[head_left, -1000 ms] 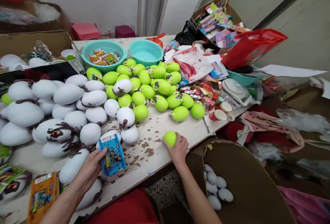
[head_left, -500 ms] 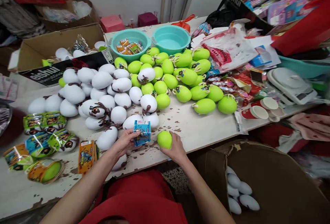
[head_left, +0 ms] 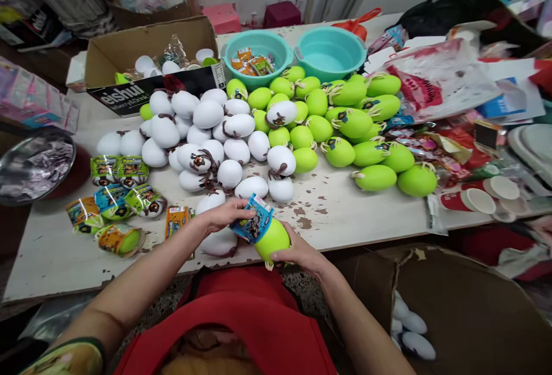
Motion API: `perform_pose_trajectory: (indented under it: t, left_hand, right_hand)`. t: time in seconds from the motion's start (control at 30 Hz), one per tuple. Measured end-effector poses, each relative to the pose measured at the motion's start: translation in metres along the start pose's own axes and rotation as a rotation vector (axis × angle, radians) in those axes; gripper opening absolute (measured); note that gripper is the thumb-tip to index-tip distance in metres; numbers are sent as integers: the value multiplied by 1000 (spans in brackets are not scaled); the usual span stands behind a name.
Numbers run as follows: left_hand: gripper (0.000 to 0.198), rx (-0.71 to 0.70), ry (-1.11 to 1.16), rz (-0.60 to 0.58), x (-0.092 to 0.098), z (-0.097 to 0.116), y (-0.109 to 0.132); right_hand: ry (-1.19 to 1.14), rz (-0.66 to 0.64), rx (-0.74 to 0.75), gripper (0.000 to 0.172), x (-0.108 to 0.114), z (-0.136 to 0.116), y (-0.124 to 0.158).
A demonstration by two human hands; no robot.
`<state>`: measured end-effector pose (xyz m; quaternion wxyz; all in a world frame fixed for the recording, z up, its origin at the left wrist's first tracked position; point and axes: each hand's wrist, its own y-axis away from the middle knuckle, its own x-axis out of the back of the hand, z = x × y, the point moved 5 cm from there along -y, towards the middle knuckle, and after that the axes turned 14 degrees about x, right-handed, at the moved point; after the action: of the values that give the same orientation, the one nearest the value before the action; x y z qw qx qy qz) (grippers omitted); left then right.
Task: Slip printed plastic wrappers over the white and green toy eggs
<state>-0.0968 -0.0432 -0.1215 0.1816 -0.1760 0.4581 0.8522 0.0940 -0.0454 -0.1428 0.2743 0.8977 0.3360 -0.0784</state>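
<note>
My left hand (head_left: 226, 215) grips a blue printed packet (head_left: 254, 219) between thumb and fingers. In my right hand (head_left: 302, 251) is a green toy egg (head_left: 272, 241), its pale little claws showing at the lower end. The packet lies against the egg's upper left side; whether the egg is partly inside it I cannot tell. White toy eggs (head_left: 208, 115) with brown claws are heaped beyond my left hand, and more green eggs (head_left: 351, 123) lie to their right. An orange packet (head_left: 176, 221) rests by my left forearm. Several wrapped eggs (head_left: 146, 198) sit further left.
At the back stand a cardboard box (head_left: 150, 35) and two turquoise basins (head_left: 332, 53), the left one holding small packets. A metal bowl (head_left: 62, 133) is at far left. Paper cups (head_left: 468, 199) lie on the right. Below the table edge, an open carton (head_left: 466, 306) holds white eggs.
The blue packet and the green egg, apart before, are now together in front of me. The egg has turned so its claws show. The view has shifted left.
</note>
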Motion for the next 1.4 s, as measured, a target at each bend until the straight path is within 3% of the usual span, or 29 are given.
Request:
perform_pose_trajectory:
  t: [0.1, 0.2, 0.27, 0.33, 0.4, 0.47, 0.63, 0.83, 0.97, 1.03, 1.13, 1.17, 1.2, 1.3, 1.4]
  left_hand:
    - [38, 22, -128, -61, 5, 3, 14]
    - [35, 14, -344, -83, 11, 3, 31]
    - [33, -103, -456, 22, 19, 6, 47]
    - [34, -305, -419, 241, 34, 11, 68]
    - [43, -529, -204, 421, 50, 9, 94]
    - [51, -641, 30, 461, 63, -3, 114]
    - [54, -439, 120, 502, 87, -35, 135]
    - [44, -428, 80, 503, 99, -39, 149]
    - [37, -370, -49, 547, 99, -39, 153]
    - [43, -409, -82, 653, 105, -37, 165]
    - [60, -504, -23, 926, 124, -44, 193]
    - [63, -468, 13, 909, 128, -51, 196]
    - [64, -393, 48, 809, 130, -60, 194]
    - [63, -177, 124, 388, 121, -92, 182]
    - [60, -143, 179, 317, 118, -111, 184]
  right_hand:
    - [-55, -149, -3, 108, -33, -10, -8]
    - [-76, -207, -26, 104, -61, -11, -17]
    - [-131, -221, -33, 91, -80, -9, -22]
    - [-200, -198, -9, 81, -98, -7, -26]
    - [-230, -126, 32, 80, -113, -6, -29]
    - [-214, -87, 50, 82, -128, -5, -31]
    - [-99, -159, 7, 89, -162, 5, -38]
    - [21, -235, 30, 103, -189, 16, -53]
    - [-8, -314, -8, 86, -211, 23, -57]
    - [-70, -265, -12, 81, -217, 25, -58]
    - [-185, -177, 27, 80, -224, 24, -58]
    - [-214, -165, 37, 79, -227, 24, -58]
    - [-236, -155, 44, 79, -230, 24, -57]
    - [-239, -122, 62, 79, -239, 26, -53]
    - [-209, -115, 80, 77, -247, 29, -48]
